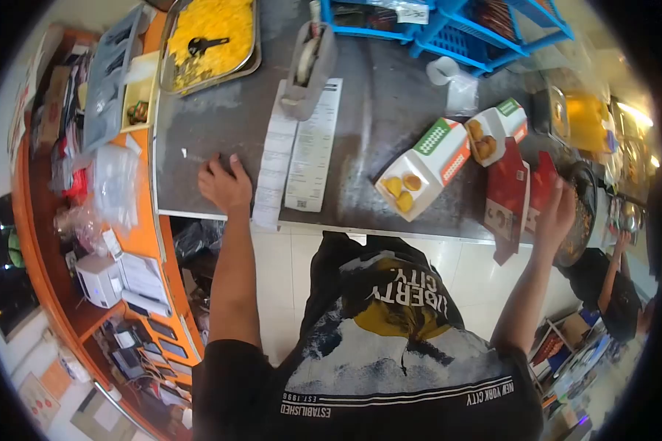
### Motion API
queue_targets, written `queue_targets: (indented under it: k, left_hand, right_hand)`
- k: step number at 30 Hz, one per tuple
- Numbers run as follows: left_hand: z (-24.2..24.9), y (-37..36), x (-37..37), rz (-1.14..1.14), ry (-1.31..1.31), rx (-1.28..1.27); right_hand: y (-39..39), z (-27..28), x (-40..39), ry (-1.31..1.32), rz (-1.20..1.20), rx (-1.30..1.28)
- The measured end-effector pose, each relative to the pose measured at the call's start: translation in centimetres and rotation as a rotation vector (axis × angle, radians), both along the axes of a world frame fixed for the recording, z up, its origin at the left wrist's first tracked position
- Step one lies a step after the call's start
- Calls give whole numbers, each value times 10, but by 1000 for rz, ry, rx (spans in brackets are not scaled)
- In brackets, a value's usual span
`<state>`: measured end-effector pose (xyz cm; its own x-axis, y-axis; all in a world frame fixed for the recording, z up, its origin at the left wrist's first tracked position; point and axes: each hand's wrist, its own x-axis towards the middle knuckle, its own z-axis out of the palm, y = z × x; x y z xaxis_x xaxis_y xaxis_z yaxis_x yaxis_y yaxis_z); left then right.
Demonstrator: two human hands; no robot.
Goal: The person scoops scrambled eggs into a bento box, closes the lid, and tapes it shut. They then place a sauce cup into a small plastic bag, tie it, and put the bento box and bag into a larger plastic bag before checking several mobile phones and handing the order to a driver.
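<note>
My left hand [226, 184] rests on the metal counter [353, 154] near its front edge, fingers apart and holding nothing. To its right lie two long printed receipts [312, 154], under a grey tape dispenser [308, 73]. My right hand [557, 215] is at the counter's right end, against a red carton [540, 187]; its fingers are partly hidden. Beside that stands another red carton [506, 195], open at the top. Left of these, one open white and green box [426, 169] holds several yellow pieces, and a second box [496, 132] behind holds browned pieces.
A tray of yellow food [212, 37] with a black scoop sits at the back left. Blue baskets [449, 44] stand at the back. At the far right are a round dark pan [582, 213] and another person [610, 290]. Orange shelving [143, 220] runs along the left.
</note>
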<state>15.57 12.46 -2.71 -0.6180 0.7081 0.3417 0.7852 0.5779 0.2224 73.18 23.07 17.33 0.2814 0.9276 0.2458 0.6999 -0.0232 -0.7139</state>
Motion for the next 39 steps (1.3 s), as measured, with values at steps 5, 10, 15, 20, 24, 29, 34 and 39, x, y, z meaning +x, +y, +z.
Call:
queue_targets:
  k: [5,10,15,20,24,29,34,39]
  left_hand:
    - [4,-1,1,18,-44,-5]
    - [6,-1,1,18,-66,-2]
    - [8,-1,1,18,-90,-19]
    - [10,-1,2,32,-97,-31]
    - [8,1,2,47,-75,-57]
    - [4,3,4,61,-27,-32]
    - [4,2,0,44,2,-48]
    - [7,1,5,71,37,-84]
  right_hand:
    - [57,0,-150,18,614,-128]
    - [146,-48,-174,53,176,576]
    - [241,83,-26,-815,-283,693]
    - [360,96,66,-1046,308,308]
    - [303,148,-25,-715,535,-166]
    - [335,151,-72,-1097,458,-275]
    - [336,156,-69,-1014,440,-227]
    - [292,170,-38,195,438,-45]
